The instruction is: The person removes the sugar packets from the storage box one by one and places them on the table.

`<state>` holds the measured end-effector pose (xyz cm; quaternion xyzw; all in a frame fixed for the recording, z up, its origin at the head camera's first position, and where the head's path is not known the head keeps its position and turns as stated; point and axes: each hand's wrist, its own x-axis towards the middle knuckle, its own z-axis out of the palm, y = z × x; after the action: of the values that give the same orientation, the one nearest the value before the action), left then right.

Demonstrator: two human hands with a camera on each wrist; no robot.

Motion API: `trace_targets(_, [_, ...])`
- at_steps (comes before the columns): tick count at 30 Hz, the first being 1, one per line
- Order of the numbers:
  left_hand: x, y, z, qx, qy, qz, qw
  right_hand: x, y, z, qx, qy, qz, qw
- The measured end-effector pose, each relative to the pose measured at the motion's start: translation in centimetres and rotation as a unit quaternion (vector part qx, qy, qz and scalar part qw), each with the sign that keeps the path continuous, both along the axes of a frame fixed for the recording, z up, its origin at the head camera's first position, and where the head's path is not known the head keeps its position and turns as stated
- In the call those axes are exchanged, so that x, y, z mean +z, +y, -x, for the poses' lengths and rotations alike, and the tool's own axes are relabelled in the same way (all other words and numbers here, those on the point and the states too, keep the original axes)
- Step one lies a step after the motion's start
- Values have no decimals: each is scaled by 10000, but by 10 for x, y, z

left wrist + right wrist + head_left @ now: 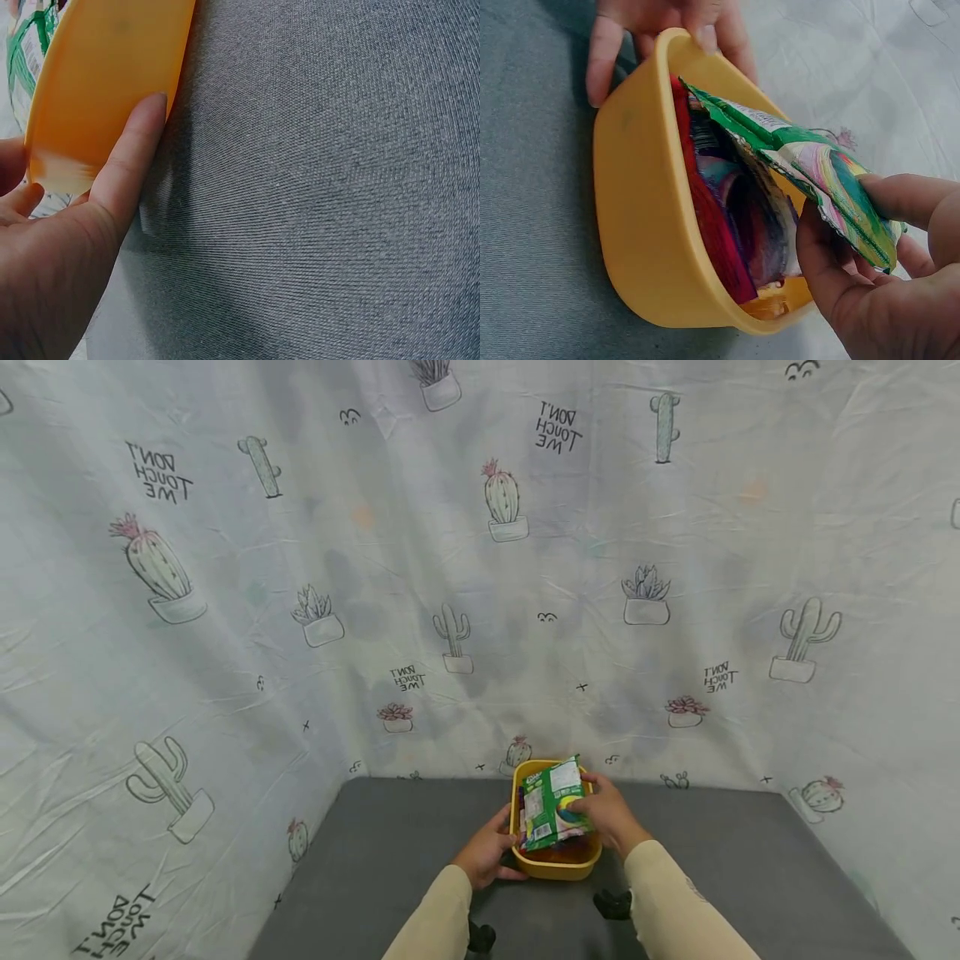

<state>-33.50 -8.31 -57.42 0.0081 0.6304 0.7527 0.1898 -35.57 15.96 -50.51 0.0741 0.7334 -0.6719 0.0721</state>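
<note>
A yellow plastic tub (558, 870) stands on the grey surface. My left hand (486, 849) grips its left side; in the right wrist view the thumb lies over the rim and other fingers stay outside. A green packet (810, 154) with a colourful swirl print is pinched by my right hand (900, 281), thumb on the printed face and fingers behind. The packet tilts over the tub's opening, partly covering the inside. Below it, red and purple packaging (720, 240) sits in the tub. The left wrist view has the tub wall (112, 90) with a finger along it.
A grey cloth-like tabletop (405, 835) spreads around the tub. Behind it and at the sides hangs a pale curtain (525, 652) printed with cacti and lettering. Black pieces (613, 904) show near both wrists.
</note>
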Motion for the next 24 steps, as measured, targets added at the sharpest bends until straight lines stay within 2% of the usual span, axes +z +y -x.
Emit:
trace_targets(9, [0,-1,-1,29,59,88,9999,2,17,3,-165,178,331,9992])
trace_targets(14, [-1,2,-1,16,98,102,9999,4,28,0,-273,123,647,9975])
trace_targets(24, [-6,1,4,39,48,108,9999,9,42,0,-374,141,740,9965])
